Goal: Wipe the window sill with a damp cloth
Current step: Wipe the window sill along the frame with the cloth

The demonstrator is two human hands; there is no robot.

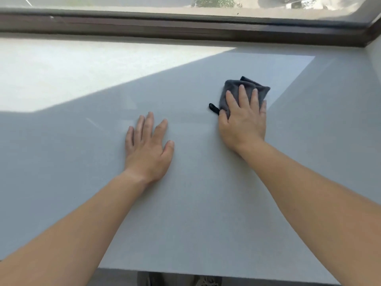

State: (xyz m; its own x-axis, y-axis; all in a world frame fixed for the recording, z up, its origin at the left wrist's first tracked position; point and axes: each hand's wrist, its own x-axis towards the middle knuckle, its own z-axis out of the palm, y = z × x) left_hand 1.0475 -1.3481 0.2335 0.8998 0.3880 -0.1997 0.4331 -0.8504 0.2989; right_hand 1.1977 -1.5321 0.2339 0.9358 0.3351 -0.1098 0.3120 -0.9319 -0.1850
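Note:
The wide pale grey window sill fills most of the view. A folded dark grey cloth lies on it right of centre, with a small black loop sticking out at its left. My right hand lies flat on the cloth and presses it onto the sill, fingers pointing toward the window. My left hand rests flat on the bare sill to the left of the cloth, fingers apart, holding nothing.
A dark brown window frame runs along the far edge, with glass above it. A sunlit patch covers the sill's far left. The right wall closes the sill's end. The sill's front edge lies near me.

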